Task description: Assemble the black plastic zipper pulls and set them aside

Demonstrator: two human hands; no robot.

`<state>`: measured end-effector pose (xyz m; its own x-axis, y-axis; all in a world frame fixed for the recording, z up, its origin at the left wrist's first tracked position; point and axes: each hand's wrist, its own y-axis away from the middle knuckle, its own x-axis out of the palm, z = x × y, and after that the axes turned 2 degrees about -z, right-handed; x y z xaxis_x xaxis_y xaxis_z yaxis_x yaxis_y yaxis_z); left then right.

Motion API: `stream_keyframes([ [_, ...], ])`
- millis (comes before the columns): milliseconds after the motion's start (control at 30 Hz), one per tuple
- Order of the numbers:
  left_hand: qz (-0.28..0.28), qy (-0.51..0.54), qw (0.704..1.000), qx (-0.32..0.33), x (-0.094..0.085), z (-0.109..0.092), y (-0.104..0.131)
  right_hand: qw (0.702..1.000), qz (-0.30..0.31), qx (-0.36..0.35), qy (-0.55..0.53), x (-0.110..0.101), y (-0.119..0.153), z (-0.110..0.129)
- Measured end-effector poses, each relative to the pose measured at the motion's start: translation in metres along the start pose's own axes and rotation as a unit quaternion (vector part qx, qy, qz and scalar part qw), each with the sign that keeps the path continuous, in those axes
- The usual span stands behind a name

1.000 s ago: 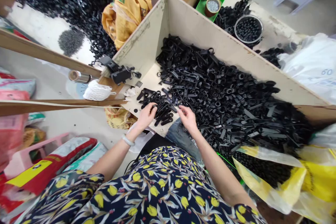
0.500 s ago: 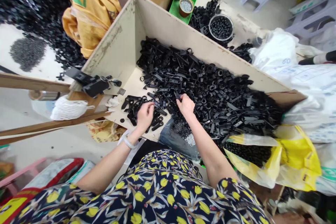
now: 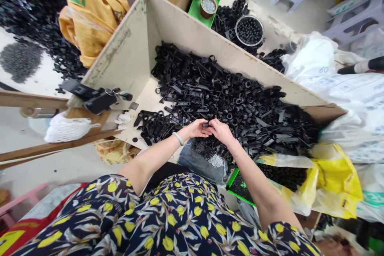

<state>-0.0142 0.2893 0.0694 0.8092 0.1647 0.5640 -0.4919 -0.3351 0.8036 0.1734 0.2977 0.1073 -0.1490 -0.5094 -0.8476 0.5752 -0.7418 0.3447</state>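
Note:
My left hand (image 3: 197, 129) and my right hand (image 3: 221, 131) meet at the near edge of a large heap of black plastic parts (image 3: 228, 92). Between their fingertips is a small black plastic part (image 3: 205, 125), mostly covered by the fingers. Both hands are closed on it. To the left lies a smaller group of black strap-shaped parts (image 3: 156, 125) with ringed ends. Just below the hands, a dark sheet (image 3: 195, 162) carries tiny black pieces and a little pile of silvery pins (image 3: 216, 161).
Pale board walls (image 3: 186, 28) enclose the heap at the back and left. A black clamp-like device (image 3: 99, 98) sits on the left wall's end. A green tray (image 3: 235, 180) is beneath my right forearm. A yellow plastic bag (image 3: 337, 180) stands at the right.
My left hand has moved right from the smaller group of parts to join my right hand. My right hand has come slightly nearer my body. The view has shifted a little.

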Motion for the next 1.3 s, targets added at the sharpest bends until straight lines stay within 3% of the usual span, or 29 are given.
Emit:
stream_keyframes([
  [100, -0.004, 0.004, 0.999, 0.04, -0.004, 0.001, 0.006, 0.999, -0.015, -0.025, -0.02, -0.011, -0.001, -0.005],
  [200, -0.003, -0.008, 0.997, 0.079, -0.006, -0.001, 0.02, 0.99, -0.12, 0.069, -0.023, -0.02, -0.021, -0.005],
  [267, -0.007, -0.019, 0.994, 0.105, -0.006, -0.003, 0.032, 0.979, -0.155, 0.13, -0.013, -0.023, -0.041, -0.002],
  [367, -0.003, -0.047, 0.987, 0.154, -0.001, -0.002, 0.052, 0.978, -0.119, 0.171, 0.014, -0.022, -0.063, 0.004],
  [467, 0.008, -0.067, 0.978, 0.196, 0.006, 0.002, 0.069, 0.977, -0.103, 0.184, 0.011, -0.019, -0.065, 0.004],
  [600, 0.019, -0.033, 0.977, 0.209, 0.012, 0.01, 0.084, 0.981, -0.11, 0.154, -0.032, -0.015, -0.05, -0.004],
  [733, -0.019, 0.024, 0.98, 0.195, 0.014, 0.013, 0.088, 0.978, -0.133, 0.119, -0.108, -0.011, -0.045, -0.013],
  [933, -0.046, 0.076, 0.981, 0.173, 0.018, 0.016, 0.09, 0.939, -0.199, 0.101, -0.261, -0.018, -0.028, -0.005],
  [1000, -0.045, 0.081, 0.98, 0.176, 0.024, 0.019, 0.092, 0.903, -0.213, 0.082, -0.363, -0.023, -0.012, 0.01],
  [1100, -0.017, 0.071, 0.98, 0.186, 0.039, 0.024, 0.1, 0.812, -0.249, 0.064, -0.523, -0.031, 0.016, 0.038],
  [1133, -0.002, 0.065, 0.979, 0.192, 0.044, 0.026, 0.104, 0.797, -0.262, 0.061, -0.54, -0.033, 0.025, 0.047],
  [1167, 0.013, 0.061, 0.978, 0.197, 0.05, 0.027, 0.11, 0.802, -0.272, 0.057, -0.528, -0.036, 0.034, 0.055],
  [1300, 0.051, 0.063, 0.979, 0.187, 0.069, 0.03, 0.136, 0.871, -0.287, 0.028, -0.398, -0.045, 0.064, 0.072],
])
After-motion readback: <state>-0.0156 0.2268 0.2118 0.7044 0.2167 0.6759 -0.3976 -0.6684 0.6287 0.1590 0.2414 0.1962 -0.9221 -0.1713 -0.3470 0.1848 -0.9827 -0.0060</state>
